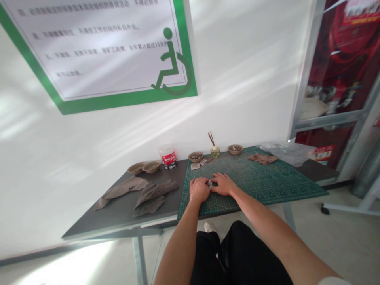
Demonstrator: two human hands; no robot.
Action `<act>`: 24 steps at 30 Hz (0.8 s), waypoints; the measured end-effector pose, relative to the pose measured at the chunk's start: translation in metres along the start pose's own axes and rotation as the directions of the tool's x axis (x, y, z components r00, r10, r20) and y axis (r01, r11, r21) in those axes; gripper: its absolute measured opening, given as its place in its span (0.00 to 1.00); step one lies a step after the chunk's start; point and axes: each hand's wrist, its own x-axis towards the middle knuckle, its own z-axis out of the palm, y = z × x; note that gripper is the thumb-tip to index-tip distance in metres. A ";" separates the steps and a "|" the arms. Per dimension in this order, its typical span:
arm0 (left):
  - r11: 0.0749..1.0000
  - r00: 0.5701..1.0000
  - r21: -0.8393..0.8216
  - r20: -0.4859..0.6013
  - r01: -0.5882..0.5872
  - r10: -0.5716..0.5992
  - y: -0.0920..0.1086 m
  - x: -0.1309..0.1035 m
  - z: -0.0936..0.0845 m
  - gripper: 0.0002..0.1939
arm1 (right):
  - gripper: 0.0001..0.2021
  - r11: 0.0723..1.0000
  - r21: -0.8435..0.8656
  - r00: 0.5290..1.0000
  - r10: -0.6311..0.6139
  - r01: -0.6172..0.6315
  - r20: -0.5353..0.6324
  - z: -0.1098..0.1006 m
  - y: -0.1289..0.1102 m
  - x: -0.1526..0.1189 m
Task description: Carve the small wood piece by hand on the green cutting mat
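Note:
On the green cutting mat (255, 182), near its front left part, both hands meet at a small greyish piece (210, 184). My left hand (199, 189) has its fingers curled against the left side of this piece. My right hand (223, 184) pinches it from the right, thumb and fingers close to it. Fingers partly cover the piece, so its shape is hard to make out. Behind the hands lie small pale squares (195, 166). A bowl with small items (196, 156) stands just beyond them.
Grey-brown cloths (154, 196) lie on the dark table (89, 225) at left. Two bowls (151, 167) and a red-labelled jar (168, 157) stand behind. Along the mat's back are a reed bottle (215, 151), another bowl (235, 149), a pinkish cloth (263, 158) and clear plastic (289, 152).

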 end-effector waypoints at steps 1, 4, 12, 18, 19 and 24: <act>1.000 1.000 0.003 -0.005 0.012 -0.012 0.000 0.000 0.001 0.14 | 0.31 1.000 0.002 1.000 0.000 0.000 -0.002 0.000 0.000 0.000; 0.999 1.000 0.008 0.005 0.031 -0.031 -0.002 0.001 0.002 0.14 | 0.31 1.000 0.010 1.000 0.004 -0.004 -0.002 0.000 -0.001 -0.001; 0.999 0.999 0.032 -0.002 0.043 -0.043 -0.003 0.003 0.001 0.16 | 0.31 1.000 0.012 1.000 0.012 -0.012 0.003 -0.002 -0.003 -0.001; 0.999 0.998 -0.003 0.052 0.036 -0.035 -0.002 0.003 -0.002 0.15 | 0.30 1.000 0.010 1.000 0.013 -0.013 0.007 -0.002 -0.002 -0.002; 1.000 0.998 -0.016 0.053 0.021 -0.020 -0.002 0.003 -0.001 0.15 | 0.30 1.000 0.010 1.000 0.012 -0.012 0.008 -0.002 -0.002 -0.002; 0.999 0.999 -0.042 0.049 -0.006 0.008 -0.001 0.003 -0.001 0.16 | 0.30 1.000 0.006 1.000 0.024 -0.024 0.017 -0.003 -0.002 -0.001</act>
